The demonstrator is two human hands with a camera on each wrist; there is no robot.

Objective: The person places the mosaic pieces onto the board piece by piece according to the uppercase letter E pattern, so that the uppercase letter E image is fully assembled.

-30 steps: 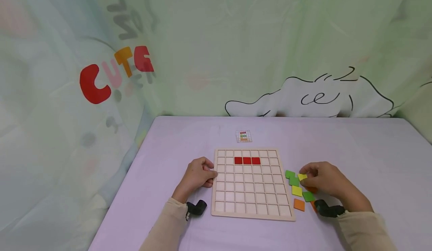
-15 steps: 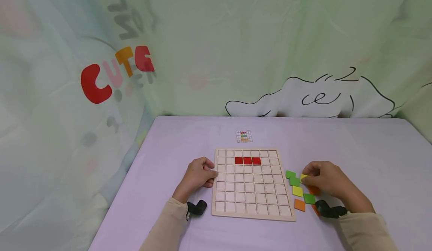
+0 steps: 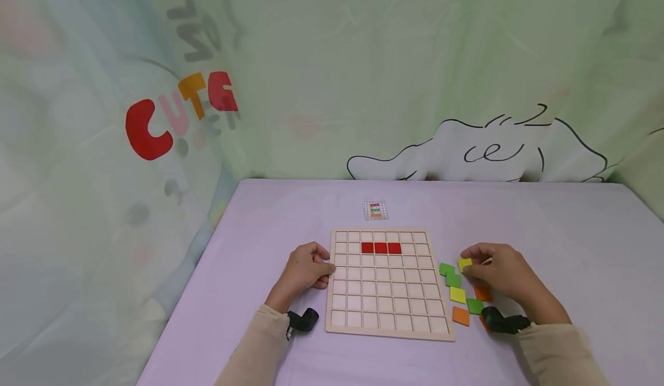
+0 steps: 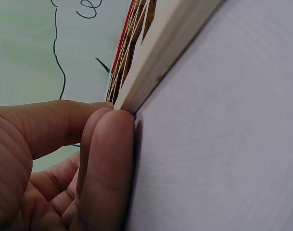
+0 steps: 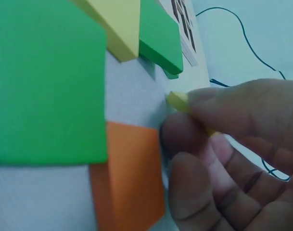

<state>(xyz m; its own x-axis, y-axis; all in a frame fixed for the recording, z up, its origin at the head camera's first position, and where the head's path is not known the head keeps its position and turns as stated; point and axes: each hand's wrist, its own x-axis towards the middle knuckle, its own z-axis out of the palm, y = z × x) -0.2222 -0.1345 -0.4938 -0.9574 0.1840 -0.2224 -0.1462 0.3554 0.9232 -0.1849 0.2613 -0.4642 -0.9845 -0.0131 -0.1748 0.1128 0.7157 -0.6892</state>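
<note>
A square wooden grid board (image 3: 383, 285) lies flat on the table, with three red tiles (image 3: 381, 248) side by side in its second row from the far end. At the board's left edge, my left hand (image 3: 303, 268) grips the rim (image 4: 153, 62) between thumb and finger. My right hand (image 3: 500, 271) pinches a yellow tile (image 3: 464, 265) between thumb and finger, right of the board. In the right wrist view this tile (image 5: 179, 102) is held just off the table, partly covered by the fingers. Below it lie an orange tile (image 5: 136, 173) and a green tile (image 5: 47, 82).
Loose tiles lie between the board and my right hand: green (image 3: 453, 280), yellow (image 3: 457, 295) and orange (image 3: 460, 316), some partly overlapping. Behind the board is a small printed pattern card (image 3: 376, 210). A printed cloth (image 3: 311, 75) hangs behind the table.
My right hand first shifts slightly right, then moves up and a little left with the yellow tile, away from the orange tile beneath. The left hand and board stay put.
</note>
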